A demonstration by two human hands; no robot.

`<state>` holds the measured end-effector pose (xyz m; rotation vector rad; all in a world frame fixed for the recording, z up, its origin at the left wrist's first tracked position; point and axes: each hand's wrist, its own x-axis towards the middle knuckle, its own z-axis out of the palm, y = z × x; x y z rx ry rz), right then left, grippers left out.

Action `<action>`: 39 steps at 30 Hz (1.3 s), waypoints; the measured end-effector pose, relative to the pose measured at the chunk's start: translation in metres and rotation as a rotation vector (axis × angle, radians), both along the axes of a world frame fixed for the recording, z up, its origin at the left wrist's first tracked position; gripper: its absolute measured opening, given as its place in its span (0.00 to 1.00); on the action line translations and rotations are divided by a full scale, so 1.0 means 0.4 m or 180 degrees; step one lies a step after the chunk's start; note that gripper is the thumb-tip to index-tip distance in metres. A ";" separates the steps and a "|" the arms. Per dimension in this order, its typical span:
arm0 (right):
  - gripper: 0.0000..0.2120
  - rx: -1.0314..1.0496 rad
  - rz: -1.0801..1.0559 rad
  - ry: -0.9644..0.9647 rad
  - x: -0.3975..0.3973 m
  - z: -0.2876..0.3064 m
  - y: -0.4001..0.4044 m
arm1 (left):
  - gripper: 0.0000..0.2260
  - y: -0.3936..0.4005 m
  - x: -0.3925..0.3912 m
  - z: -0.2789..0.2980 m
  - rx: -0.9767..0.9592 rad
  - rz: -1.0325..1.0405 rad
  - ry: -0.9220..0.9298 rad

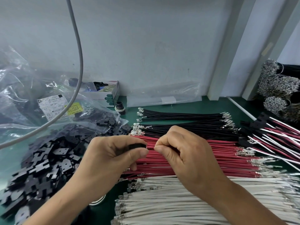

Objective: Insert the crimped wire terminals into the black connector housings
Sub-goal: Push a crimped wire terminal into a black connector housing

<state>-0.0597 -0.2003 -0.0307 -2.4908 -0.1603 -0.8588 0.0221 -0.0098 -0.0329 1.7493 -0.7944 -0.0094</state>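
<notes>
My left hand (112,153) pinches a black connector housing (137,146) between thumb and fingers. My right hand (181,151) is curled with its thumb and forefinger pinched close to the housing's right end; what it pinches is hidden, likely a wire end. Beneath both hands lie rows of crimped wires: black wires (186,122) at the back, red wires (219,158) in the middle, white wires (186,200) nearest me. A heap of loose black housings (48,161) spills from a plastic bag on the left.
Finished red-and-white harnesses with black housings (276,135) lie at the right. Bundles of terminals (276,88) stack at the far right. A clear bag with labels (53,106), a small box (107,93) and a hanging grey cable (79,51) are at the left back.
</notes>
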 end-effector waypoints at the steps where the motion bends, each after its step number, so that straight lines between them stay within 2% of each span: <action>1: 0.13 -0.0011 0.0028 -0.0021 0.002 0.000 0.005 | 0.07 0.000 0.000 0.000 -0.0058 -0.0059 0.0087; 7: 0.15 -0.0304 0.0027 0.0067 -0.005 0.017 -0.006 | 0.07 0.002 0.004 0.004 -0.0034 -0.0247 0.0272; 10: 0.09 -0.0830 -0.0236 -0.0019 -0.016 0.045 -0.022 | 0.06 0.000 0.008 0.002 -0.0006 -0.0183 0.0312; 12: 0.05 -0.0955 -0.0191 0.0029 -0.030 0.061 -0.024 | 0.08 0.003 0.012 -0.001 0.0001 -0.0080 0.0325; 16: 0.09 -0.1064 0.0239 0.1159 -0.044 0.057 -0.010 | 0.10 0.008 0.020 -0.005 -0.0065 0.0112 0.0343; 18: 0.08 -0.0974 0.0329 0.1434 -0.043 0.045 -0.008 | 0.10 0.008 0.023 -0.011 -0.0069 0.0147 0.0335; 25: 0.01 -0.0743 0.0348 0.1659 -0.038 0.042 -0.007 | 0.10 0.010 0.031 -0.020 -0.0013 0.0163 0.0321; 29: 0.02 -0.0607 0.0308 0.1616 -0.038 0.045 -0.014 | 0.11 0.009 0.037 -0.022 -0.0033 0.0125 0.0372; 34: 0.06 0.0026 0.0291 0.1244 -0.033 0.054 -0.025 | 0.11 0.011 0.041 -0.017 -0.0169 0.0024 0.0543; 37: 0.06 0.0044 0.0289 0.1110 -0.033 0.054 -0.026 | 0.10 0.013 0.045 -0.016 -0.0206 -0.0044 0.0667; 39: 0.05 0.0020 0.0405 0.1244 -0.034 0.056 -0.026 | 0.10 0.014 0.046 -0.016 -0.0174 -0.0105 0.0687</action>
